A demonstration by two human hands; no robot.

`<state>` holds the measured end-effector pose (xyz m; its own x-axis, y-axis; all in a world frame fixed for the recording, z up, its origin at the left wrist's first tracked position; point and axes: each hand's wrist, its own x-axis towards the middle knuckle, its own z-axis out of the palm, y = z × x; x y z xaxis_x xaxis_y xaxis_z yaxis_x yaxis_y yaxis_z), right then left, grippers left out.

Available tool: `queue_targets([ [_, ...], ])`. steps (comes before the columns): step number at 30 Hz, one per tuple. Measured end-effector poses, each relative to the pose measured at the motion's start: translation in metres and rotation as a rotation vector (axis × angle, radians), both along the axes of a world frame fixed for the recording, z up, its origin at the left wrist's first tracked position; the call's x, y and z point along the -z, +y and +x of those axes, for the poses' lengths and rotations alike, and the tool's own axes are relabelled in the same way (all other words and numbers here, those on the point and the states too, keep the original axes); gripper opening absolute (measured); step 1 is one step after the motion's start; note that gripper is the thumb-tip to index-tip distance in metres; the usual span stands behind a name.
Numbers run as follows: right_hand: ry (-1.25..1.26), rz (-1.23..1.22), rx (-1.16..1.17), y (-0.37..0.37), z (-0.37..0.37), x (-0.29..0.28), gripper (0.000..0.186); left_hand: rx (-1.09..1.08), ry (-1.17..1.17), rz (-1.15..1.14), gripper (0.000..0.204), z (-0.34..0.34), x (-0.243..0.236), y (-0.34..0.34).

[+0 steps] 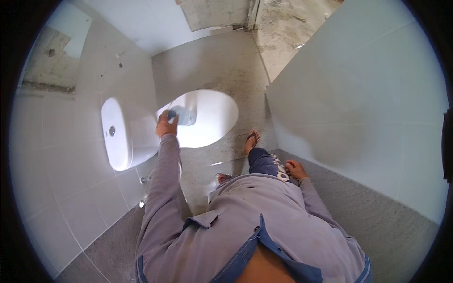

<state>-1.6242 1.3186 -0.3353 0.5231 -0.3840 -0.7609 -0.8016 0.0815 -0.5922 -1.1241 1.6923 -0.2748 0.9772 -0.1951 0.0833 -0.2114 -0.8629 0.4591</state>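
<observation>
My left hand (166, 125) reaches out over the near left side of a white toilet (217, 118). Its fingers are closed round the dark end of a translucent bluish thing (187, 116) that looks like a plastic bottle. The clear body of it shows against the white oval of the toilet; whether it touches that surface I cannot tell. Left of this hand stands the white cistern (114, 134), with a round push button on its top. Low beside my right thigh hangs my right hand (295, 170), fingers curled in, with nothing visible in them.
Pale tiled walls rise at left and right (349, 89). The rough grey floor (207, 52) runs to a doorway at the far right, with dusty ground (297, 28) beyond. Small metal fittings (144, 180) stick out of the left wall. My sandalled foot (252, 139) stands right of the toilet.
</observation>
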Motion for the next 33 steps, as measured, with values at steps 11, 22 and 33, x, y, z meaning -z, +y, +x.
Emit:
queue_targets([
  [11,-0.254,-0.14,-0.31,-0.11,0.178,-0.097,0.036,-0.098,0.174,0.479,0.033,0.031,-0.017,-0.047],
  [22,-0.541,0.23,-0.343,-0.159,0.347,-0.217,0.048,-0.171,0.158,0.399,0.032,0.109,-0.111,-0.119],
  [33,-0.21,0.431,0.098,-0.223,0.513,-0.139,0.05,-0.122,0.245,0.456,0.039,0.257,-0.038,-0.213],
])
